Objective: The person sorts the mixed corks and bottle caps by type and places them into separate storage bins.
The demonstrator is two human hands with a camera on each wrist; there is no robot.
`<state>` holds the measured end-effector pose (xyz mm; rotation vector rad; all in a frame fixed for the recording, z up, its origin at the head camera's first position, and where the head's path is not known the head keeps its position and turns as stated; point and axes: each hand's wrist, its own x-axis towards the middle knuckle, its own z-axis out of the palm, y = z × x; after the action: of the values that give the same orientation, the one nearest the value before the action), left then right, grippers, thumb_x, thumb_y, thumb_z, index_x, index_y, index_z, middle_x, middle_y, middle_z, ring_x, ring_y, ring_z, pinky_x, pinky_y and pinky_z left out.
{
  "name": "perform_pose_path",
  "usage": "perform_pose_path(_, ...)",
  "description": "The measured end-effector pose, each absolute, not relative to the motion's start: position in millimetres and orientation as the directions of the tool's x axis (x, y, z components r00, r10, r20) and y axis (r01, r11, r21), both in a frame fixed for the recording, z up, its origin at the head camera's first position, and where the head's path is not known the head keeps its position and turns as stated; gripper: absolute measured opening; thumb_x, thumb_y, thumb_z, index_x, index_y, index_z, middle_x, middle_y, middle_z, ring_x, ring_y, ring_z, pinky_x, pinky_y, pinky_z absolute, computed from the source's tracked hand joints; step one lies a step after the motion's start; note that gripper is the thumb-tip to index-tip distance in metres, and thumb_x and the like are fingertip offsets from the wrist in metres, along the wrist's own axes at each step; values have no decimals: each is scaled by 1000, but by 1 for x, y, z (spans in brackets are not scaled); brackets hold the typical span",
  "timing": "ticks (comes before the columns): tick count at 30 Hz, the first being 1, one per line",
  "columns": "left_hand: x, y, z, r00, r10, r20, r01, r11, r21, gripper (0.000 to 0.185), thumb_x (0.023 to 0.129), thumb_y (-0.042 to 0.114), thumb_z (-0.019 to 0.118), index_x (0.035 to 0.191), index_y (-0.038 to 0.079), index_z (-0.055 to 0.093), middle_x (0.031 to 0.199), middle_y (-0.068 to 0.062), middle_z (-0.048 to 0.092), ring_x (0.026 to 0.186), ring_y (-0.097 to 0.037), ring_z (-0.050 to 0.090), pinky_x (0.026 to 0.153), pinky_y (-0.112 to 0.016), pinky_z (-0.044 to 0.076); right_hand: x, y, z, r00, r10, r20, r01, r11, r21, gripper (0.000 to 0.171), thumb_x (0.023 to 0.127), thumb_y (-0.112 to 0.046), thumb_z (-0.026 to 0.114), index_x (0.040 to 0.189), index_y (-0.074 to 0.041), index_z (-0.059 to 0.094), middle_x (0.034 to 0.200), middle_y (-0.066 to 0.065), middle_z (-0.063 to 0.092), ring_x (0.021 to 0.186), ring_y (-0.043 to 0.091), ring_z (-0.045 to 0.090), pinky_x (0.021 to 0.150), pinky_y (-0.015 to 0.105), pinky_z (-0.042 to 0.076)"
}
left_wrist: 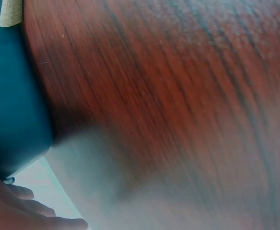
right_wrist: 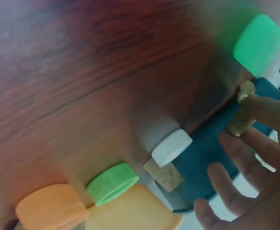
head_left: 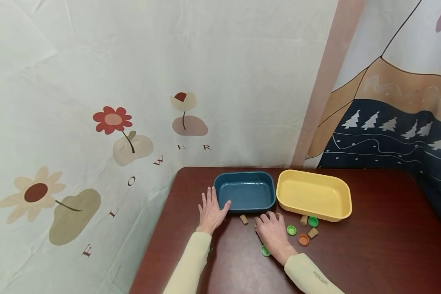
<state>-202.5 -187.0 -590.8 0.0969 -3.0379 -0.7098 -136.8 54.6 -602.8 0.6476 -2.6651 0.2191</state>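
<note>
My left hand (head_left: 211, 214) lies with straight fingers against the left side of the blue bin (head_left: 271, 196), its thumb at the front left corner. In the left wrist view, its fingers show beside the bin's end. My right hand (head_left: 273, 232) is just in front of the bin, low over the table. In the right wrist view, it pinches a cork (right_wrist: 239, 122) between thumb and fingers. Another cork (head_left: 244, 219) lies to its left. Near its fingers are a white cap (right_wrist: 172, 146) and one more cork (right_wrist: 166, 176).
A yellow bin (head_left: 347, 192) stands right of the blue one. In front of it lie a green cap (head_left: 313, 221), another green cap (head_left: 291, 230), an orange cap (head_left: 304, 239) and a cork (head_left: 313, 233). A green cap (head_left: 265, 250) sits beside my right wrist. Patterned cloth (head_left: 242, 81) hangs behind.
</note>
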Motion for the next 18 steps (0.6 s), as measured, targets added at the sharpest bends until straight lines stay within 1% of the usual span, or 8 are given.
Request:
perform_pose_path(4,-202,-187,-590,-998,-63,-3,-57,895,441,98,97,67,50,167,8,14,173,-14,12,157,-44,10,116,-72,20,-132,61,-591,-824,-397,405,-488,860,-151,29,91,-29,81,116,-16,76,108,1,72,116,31,61,99,61,45)
perform_pose_path(8,-202,-188,-590,-998,-61,2,-54,893,447,98,98,67,51,167,7,14,173,-13,11,157,-44,9,117,-72,19,-129,67,-579,-827,-380,415,-499,837,-227,34,91,-27,81,123,-17,74,115,-1,72,122,31,59,104,63,42)
perform_pose_path(10,-202,-188,-591,-998,-58,9,-47,892,451,98,97,66,51,167,7,14,173,-13,12,156,-45,10,116,-73,19,-128,71,-573,-818,-370,440,-506,826,-248,36,90,-25,82,125,-18,74,117,-1,72,123,32,59,104,63,43)
perform_pose_path(15,-201,-188,-590,-999,-51,17,-37,888,458,98,98,65,53,166,7,15,173,-13,12,156,-46,10,115,-73,19,-129,81,-562,-784,-338,521,-523,811,-262,41,85,-18,87,124,-16,75,119,3,73,124,36,60,101,64,45)
perform_pose_path(18,-200,-187,-589,-999,-46,17,-33,889,456,97,98,64,54,167,7,15,173,-13,12,157,-45,10,116,-73,19,-131,88,-559,-772,-315,552,-526,805,-276,42,84,-16,87,124,-15,74,120,5,72,125,37,59,101,64,44)
